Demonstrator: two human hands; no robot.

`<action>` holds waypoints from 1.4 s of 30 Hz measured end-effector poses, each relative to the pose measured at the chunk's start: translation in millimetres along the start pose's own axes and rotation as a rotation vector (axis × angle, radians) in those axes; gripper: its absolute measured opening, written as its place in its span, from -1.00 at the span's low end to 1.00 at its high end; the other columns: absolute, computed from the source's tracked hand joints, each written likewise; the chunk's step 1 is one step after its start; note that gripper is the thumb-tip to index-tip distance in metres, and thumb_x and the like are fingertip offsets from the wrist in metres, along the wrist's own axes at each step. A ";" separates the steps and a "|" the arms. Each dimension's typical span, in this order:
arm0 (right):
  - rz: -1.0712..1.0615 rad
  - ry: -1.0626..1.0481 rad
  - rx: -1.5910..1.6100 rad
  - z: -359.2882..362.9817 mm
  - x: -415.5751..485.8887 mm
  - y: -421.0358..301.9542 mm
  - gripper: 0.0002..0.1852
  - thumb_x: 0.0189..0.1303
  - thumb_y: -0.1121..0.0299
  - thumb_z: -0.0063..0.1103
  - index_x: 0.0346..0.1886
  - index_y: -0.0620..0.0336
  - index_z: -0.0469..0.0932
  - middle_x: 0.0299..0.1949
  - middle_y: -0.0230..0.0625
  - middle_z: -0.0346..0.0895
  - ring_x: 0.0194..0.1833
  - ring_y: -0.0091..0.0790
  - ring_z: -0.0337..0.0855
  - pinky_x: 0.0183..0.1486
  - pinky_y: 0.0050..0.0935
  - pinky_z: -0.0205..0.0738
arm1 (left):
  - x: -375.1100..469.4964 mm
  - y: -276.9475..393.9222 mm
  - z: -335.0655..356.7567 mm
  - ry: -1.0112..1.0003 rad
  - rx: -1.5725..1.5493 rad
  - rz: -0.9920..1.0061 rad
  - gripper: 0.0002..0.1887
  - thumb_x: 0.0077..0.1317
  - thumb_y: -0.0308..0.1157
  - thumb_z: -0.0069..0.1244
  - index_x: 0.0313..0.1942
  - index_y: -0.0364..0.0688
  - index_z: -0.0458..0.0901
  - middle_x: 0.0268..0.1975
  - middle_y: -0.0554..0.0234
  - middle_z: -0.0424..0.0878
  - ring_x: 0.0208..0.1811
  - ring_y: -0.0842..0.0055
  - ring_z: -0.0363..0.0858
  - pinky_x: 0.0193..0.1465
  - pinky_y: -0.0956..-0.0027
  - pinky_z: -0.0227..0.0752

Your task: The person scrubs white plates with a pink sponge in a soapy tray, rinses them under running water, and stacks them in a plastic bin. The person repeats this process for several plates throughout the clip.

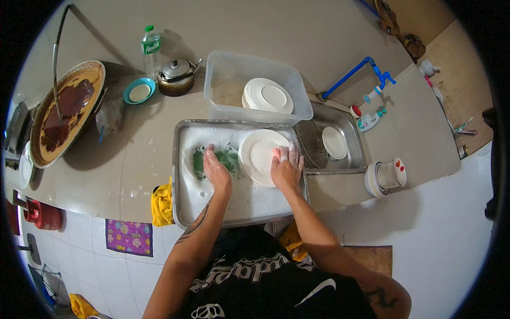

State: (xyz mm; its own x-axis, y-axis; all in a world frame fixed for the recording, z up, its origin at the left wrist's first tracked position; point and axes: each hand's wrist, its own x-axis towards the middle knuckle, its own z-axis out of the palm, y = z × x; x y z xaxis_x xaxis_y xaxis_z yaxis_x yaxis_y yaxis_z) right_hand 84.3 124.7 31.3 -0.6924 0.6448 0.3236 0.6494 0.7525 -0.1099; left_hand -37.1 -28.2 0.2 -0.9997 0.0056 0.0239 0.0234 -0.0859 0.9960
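Note:
A metal tray (180, 167) of white suds lies before me, with green showing through a gap in the foam. Near its right end rests a round white plate (259, 153). My right hand (287, 169) presses a pink sponge (276, 152) against the plate's right side, its foamy fingers reaching past the rim. Over the green patch, left of the plate, my left hand (217, 169) is held edge-on with fingers extended and nothing visible in it. Its palm is partly turned from view.
Behind the tray stands a clear plastic bin (227, 95) with stacked white plates (269, 95). Rightward are a steel sink (350, 153), a blue faucet (382, 77) and stacked dishes (388, 175). Leftward are a kettle (176, 77), a bottle (151, 54), a large sauce-stained pan (65, 115) and a yellow cloth (162, 204).

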 end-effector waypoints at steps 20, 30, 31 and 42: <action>-0.055 -0.079 0.006 65.4 50.3 -9.0 -0.35 0.48 0.13 -0.11 0.60 -0.07 0.09 0.64 -0.12 -0.07 0.62 -0.01 -0.07 0.60 0.10 -0.28 | -21.0 0.3 58.5 -0.328 -0.275 -0.031 -0.50 0.60 -0.27 -0.37 0.32 -0.46 0.42 0.31 -0.24 0.52 0.39 0.12 0.45 0.47 0.22 0.24; -0.145 -0.060 -0.007 17.6 54.5 17.1 -0.39 0.50 0.12 -0.18 0.53 0.14 0.21 0.56 0.04 0.09 0.58 0.11 0.00 0.55 0.23 -0.21 | 6.2 -4.3 46.3 -0.309 0.079 0.094 -0.66 0.53 -0.34 -0.17 0.15 -0.31 0.57 0.02 -0.13 0.71 0.07 0.16 0.68 0.19 0.19 0.48; -0.150 -0.075 0.052 30.2 62.8 -2.0 -0.39 0.50 0.12 -0.18 0.54 0.16 0.20 0.56 0.07 0.08 0.58 0.10 -0.01 0.56 0.22 -0.21 | 6.8 -9.4 47.4 -0.329 0.117 0.107 -0.67 0.52 -0.35 -0.16 0.14 -0.30 0.57 0.01 -0.13 0.71 0.06 0.16 0.69 0.18 0.19 0.49; -0.309 -0.029 0.360 -6.4 -30.6 48.2 -0.41 0.29 0.26 0.16 0.38 0.28 0.41 0.45 0.36 0.15 0.51 0.36 0.07 0.51 0.26 -0.09 | 23.6 19.3 77.0 -0.400 0.887 0.213 -0.43 0.15 -0.06 0.32 -0.03 -0.31 0.53 -0.07 -0.24 0.67 -0.04 -0.04 0.66 0.02 0.00 0.53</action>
State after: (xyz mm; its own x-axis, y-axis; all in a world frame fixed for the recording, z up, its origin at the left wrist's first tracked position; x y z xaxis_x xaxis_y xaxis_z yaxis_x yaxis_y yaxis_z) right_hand 138.8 140.4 22.1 -0.8479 0.3829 0.3665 0.2649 0.9050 -0.3328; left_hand -59.7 47.0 26.6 -0.9015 0.4264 0.0738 0.3624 0.6508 0.6672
